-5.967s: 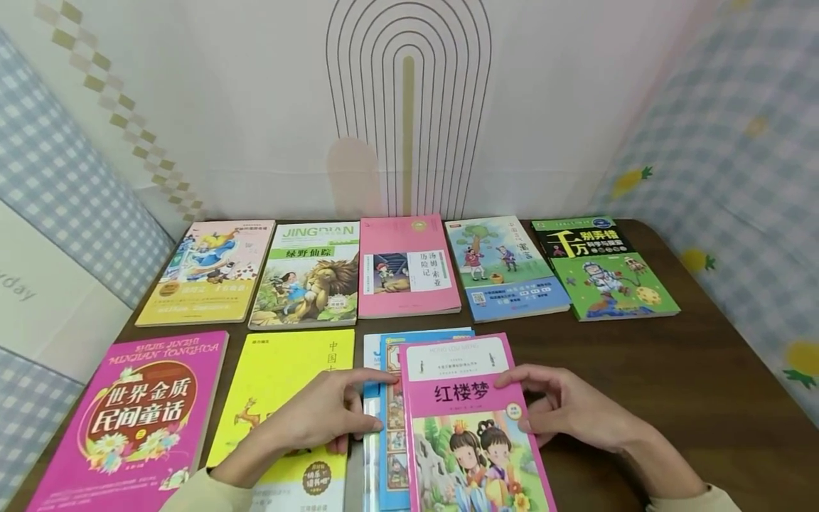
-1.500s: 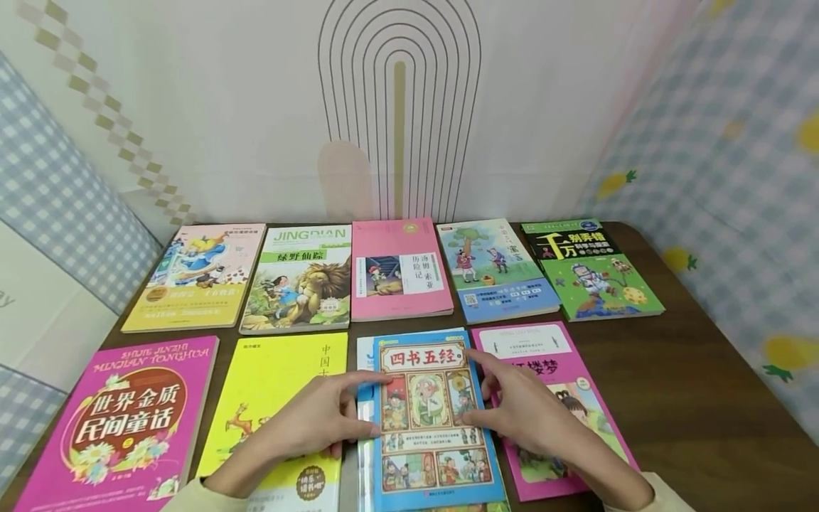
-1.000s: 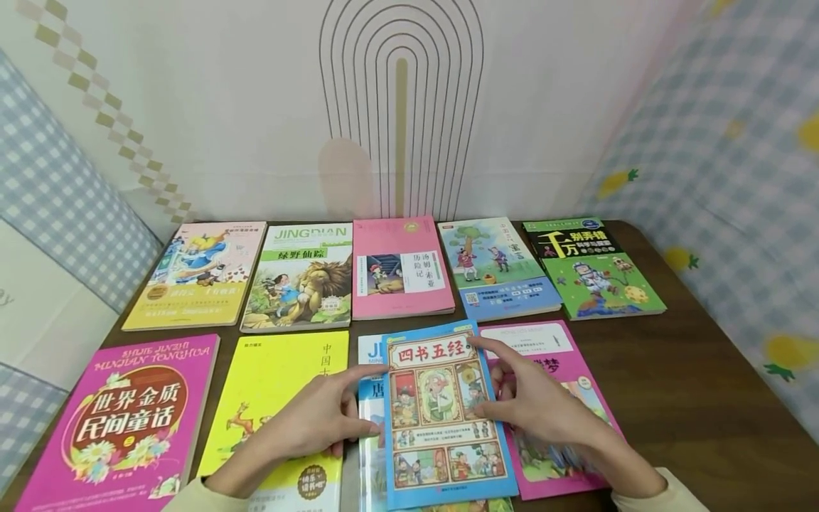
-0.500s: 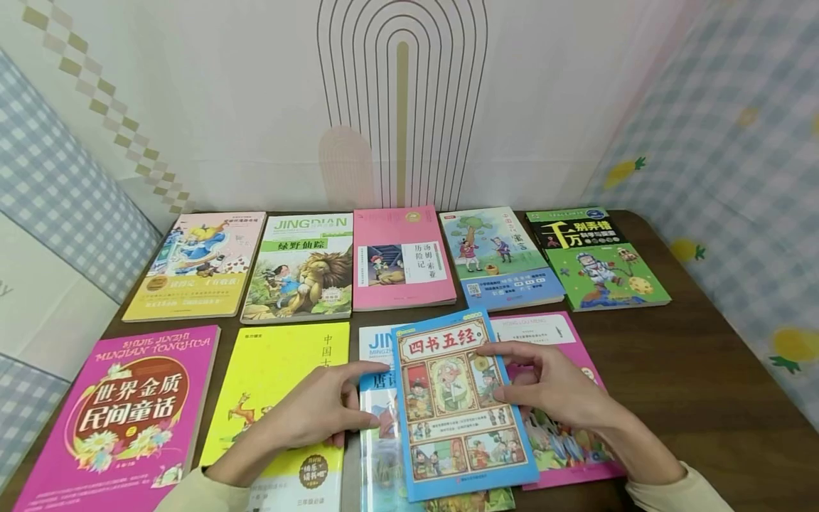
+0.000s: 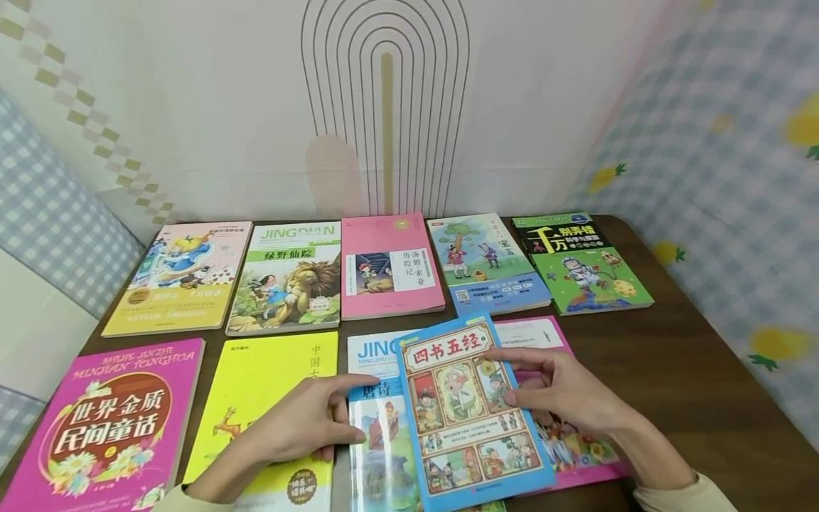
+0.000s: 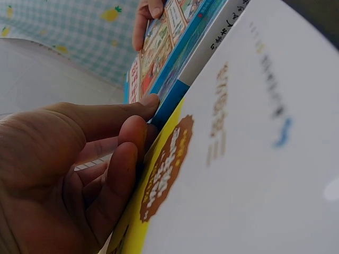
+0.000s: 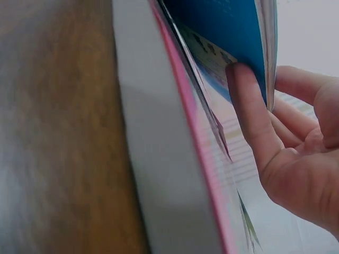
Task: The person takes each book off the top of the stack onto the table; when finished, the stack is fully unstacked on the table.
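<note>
My right hand [image 5: 569,395] pinches the right edge of a thin blue comic-style book [image 5: 476,455], thumb on the cover. The right wrist view shows fingers on the other side of this blue book [image 7: 222,26]. The book lies tilted over a light-blue book [image 5: 384,462] and a magenta book [image 5: 572,469], partly hiding both. My left hand [image 5: 297,419] is at the light-blue book's left side, index finger on its cover. In the left wrist view, the thumb of the left hand [image 6: 58,153] touches the blue spine edge; its other fingers are bent.
A yellow book [image 5: 269,363] lies under my left forearm, with a magenta fairy-tale book [image 5: 115,427] left of it. Several books stretch along the back, from a yellow-and-pink one [image 5: 179,277] to a green-and-black one [image 5: 582,263]. Dark wooden table [image 5: 678,377] shows at right.
Earlier, the magenta book lay on the stack and was set down to its right. My right hand has since drawn the blue comic-style book rightward and turned it, uncovering the light-blue book.
</note>
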`<state>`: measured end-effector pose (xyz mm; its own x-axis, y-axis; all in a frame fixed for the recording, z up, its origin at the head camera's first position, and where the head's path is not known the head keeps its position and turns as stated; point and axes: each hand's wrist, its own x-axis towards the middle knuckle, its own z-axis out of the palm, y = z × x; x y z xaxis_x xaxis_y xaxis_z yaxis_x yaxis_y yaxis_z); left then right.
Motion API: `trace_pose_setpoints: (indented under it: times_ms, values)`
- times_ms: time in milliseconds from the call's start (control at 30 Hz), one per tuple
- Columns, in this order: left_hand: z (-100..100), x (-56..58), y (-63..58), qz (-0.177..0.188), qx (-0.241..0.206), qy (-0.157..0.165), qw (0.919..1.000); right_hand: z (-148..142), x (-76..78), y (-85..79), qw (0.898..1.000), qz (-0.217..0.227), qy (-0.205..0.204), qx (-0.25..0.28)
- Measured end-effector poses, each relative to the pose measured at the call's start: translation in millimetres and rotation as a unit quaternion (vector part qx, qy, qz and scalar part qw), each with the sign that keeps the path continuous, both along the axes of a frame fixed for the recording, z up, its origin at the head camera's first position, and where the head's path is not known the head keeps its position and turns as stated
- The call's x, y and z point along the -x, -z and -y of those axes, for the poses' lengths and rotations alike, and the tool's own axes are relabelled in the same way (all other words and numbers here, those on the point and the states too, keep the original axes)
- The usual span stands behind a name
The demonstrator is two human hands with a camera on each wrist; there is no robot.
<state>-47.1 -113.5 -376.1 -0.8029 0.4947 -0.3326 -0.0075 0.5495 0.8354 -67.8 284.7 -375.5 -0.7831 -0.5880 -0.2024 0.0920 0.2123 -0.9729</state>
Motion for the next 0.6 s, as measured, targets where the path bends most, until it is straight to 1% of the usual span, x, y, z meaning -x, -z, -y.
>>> trace_pose_setpoints:
  times_ms: [133,200,300,400,467,533,600]
  values:
    - [0,-0.9,0.0,0.010,0.000,-0.004,0.9999,-11,-2.2,-2.7,1.000,-0.008,0.009,0.004]
    - [1,-0.8,-0.6,0.013,0.002,-0.008,0.9999,-15,-1.2,-4.9,1.000,-0.013,0.022,-0.004]
    - [2,-0.2,-0.6,0.020,0.002,-0.005,0.9998,-27,-1.0,-9.7,0.998,-0.018,0.050,-0.019]
    - [2,0.5,-0.8,0.022,-0.002,-0.002,0.9998,-43,-0.2,-13.9,0.995,-0.037,0.080,-0.037]
    - [2,1.0,-1.1,0.024,-0.005,0.000,0.9997,-55,0.7,-15.2,0.995,-0.030,0.093,-0.031]
    - [1,1.3,-0.8,0.029,-0.008,0.003,0.9996,-69,0.8,-15.4,0.995,-0.016,0.098,-0.010]
    - [0,2.0,-0.5,0.033,-0.010,0.005,0.9994,-83,0.2,-15.2,0.994,0.010,0.104,0.017]
